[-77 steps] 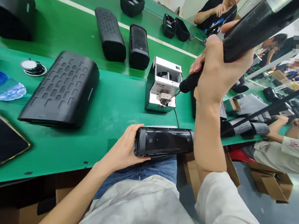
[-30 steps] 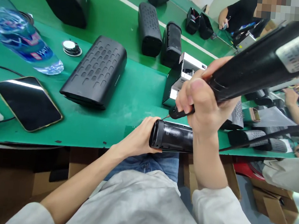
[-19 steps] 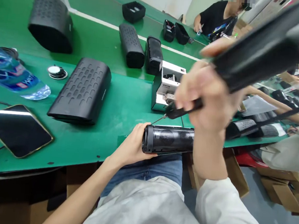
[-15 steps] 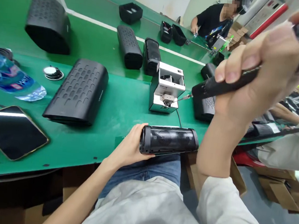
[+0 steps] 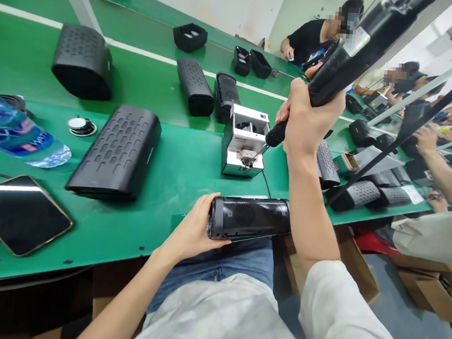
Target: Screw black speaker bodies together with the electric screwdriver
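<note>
My left hand (image 5: 195, 227) is wrapped round the left end of a black speaker (image 5: 251, 218), which lies on its side at the bench's front edge. A glossy front with perforated patches shows on it. In my right hand (image 5: 310, 113) is a black electric screwdriver (image 5: 354, 59), gripped round its body and slanting down to the left. The thin bit at its lower end reaches the front outlet of a small white screw feeder (image 5: 249, 126). Whether a screw sits on the bit is too small to tell.
Left of the feeder stands a black textured speaker housing (image 5: 116, 152). A phone (image 5: 22, 215) and a water bottle (image 5: 21, 133) lie at the far left. More speakers (image 5: 195, 87) sit behind, and others (image 5: 356, 194) at right. Cardboard boxes (image 5: 433, 288) rest on the floor. Co-workers sit beyond.
My right hand has moved left and away from the camera with the screwdriver, bringing its bit closer to the feeder outlet. My left hand still holds the speaker. The view has shifted slightly.
</note>
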Demonstrator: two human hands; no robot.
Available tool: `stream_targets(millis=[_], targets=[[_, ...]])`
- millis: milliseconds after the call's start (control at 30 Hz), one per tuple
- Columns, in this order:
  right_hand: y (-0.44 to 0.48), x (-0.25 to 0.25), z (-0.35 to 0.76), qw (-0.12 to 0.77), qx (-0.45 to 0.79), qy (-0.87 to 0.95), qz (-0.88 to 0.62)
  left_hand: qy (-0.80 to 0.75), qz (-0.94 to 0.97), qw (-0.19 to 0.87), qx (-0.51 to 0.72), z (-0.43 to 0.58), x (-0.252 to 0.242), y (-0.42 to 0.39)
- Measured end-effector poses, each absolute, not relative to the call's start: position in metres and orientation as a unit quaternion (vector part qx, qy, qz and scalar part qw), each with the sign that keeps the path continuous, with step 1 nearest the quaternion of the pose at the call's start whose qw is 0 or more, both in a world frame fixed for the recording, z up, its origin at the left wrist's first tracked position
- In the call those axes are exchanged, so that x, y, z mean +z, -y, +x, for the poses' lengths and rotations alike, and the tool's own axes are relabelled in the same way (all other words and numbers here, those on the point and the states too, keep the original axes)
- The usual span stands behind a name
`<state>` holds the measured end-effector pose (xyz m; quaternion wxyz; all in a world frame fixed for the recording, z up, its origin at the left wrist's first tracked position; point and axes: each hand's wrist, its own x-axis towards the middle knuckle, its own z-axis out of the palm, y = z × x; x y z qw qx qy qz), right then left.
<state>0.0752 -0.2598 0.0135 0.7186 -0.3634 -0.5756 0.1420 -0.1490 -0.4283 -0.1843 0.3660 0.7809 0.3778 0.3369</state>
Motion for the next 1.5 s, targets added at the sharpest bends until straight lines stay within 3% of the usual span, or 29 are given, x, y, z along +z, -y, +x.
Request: stream_targets(millis=[433, 700, 1033, 1500], targets=[[0.304, 0.019, 0.076, 0.683, 0.197, 0.585, -0.39, -0.374, 0.785, 0.365, 0.332, -0.15, -0.183, 0.43], [0.37, 0.056, 0.06, 0.706, 0.216, 0.579, -0.346, -0.373, 0.782, 0.37, 0.334, -0.151, -0.185, 0.429], [0.381, 0.061, 0.06, 0.722, 0.226, 0.547, -0.358, -0.377, 0.783, 0.372, 0.327, -0.15, -0.179, 0.43], [0.38, -0.008, 0.061, 0.663, 0.362, 0.596, -0.273, -0.375, 0.76, 0.409, 0.338, -0.15, -0.179, 0.43]])
